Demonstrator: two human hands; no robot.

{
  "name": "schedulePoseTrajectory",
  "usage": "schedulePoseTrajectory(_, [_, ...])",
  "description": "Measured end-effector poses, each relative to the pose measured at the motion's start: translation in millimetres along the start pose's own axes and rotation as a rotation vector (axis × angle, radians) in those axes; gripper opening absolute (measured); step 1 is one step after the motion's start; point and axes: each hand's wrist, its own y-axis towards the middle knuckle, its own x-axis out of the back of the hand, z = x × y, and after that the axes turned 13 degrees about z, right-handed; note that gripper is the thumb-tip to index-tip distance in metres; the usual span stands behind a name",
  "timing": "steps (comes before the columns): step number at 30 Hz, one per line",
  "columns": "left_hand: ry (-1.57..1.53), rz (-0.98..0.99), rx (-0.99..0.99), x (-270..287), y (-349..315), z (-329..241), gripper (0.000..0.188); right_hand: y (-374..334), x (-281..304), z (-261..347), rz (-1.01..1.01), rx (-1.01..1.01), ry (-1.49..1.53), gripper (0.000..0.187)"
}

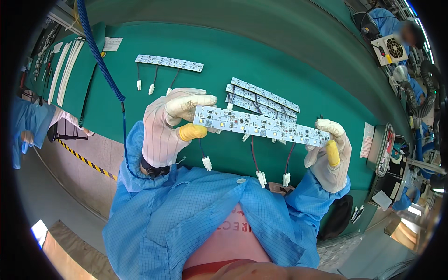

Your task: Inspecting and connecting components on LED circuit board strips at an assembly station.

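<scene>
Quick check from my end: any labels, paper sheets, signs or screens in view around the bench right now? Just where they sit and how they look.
White paper sheet: far left of the green bench, rectangular, faint print.
White card with a red dotted grid: right bench edge, beside the grey tray.
Small white label: on the held circuit board strip, square.
No screens visible.

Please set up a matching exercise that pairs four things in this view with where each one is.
Things:
1. held light strip board
2. single strip board
3. blue coiled cord
4. pile of strip boards

Places:
A. hanging down at upper left, over the green table
B. between the left hand and right hand
C. on the table just behind the held board
D. alone, far on the table, three wires trailing

Pairs: 1-B, 2-D, 3-A, 4-C
</scene>
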Motion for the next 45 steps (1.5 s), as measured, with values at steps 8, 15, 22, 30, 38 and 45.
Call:
schedulePoseTrajectory(8, [0.085,0.069,-0.105,4,5,0,0.05,-2,4,2,0.056,-0.019,-0.015,0.06])
schedulePoseTrajectory(15, [-0.44,-0.008,0.007,-10,-2,7,0.047,-5,5,-6,0.071,0.059,-0.132,0.062])
schedulePoseTrajectory(22, [-0.382,-0.112,0.026,-7,0,17,0.042,-1,94,-53,-0.137,-0.05,-1.387,0.098])
schedulePoseTrajectory(30, [-0.334,-0.117,0.064,-10,2,21,0.042,-30,143,-97,-0.315,-0.389,-1.681,0.081])
schedulePoseTrajectory(38, [-0.153,0.066,0.235,-27,9,14,0.045,-10,78,-61,-0.43,-0.175,-0.688,0.036])
schedulePoseTrajectory(45, [-0.101,0.108,0.2,-37,0,20,0.048,19,-14,-24,0.149,0.319,-1.395,0.05])
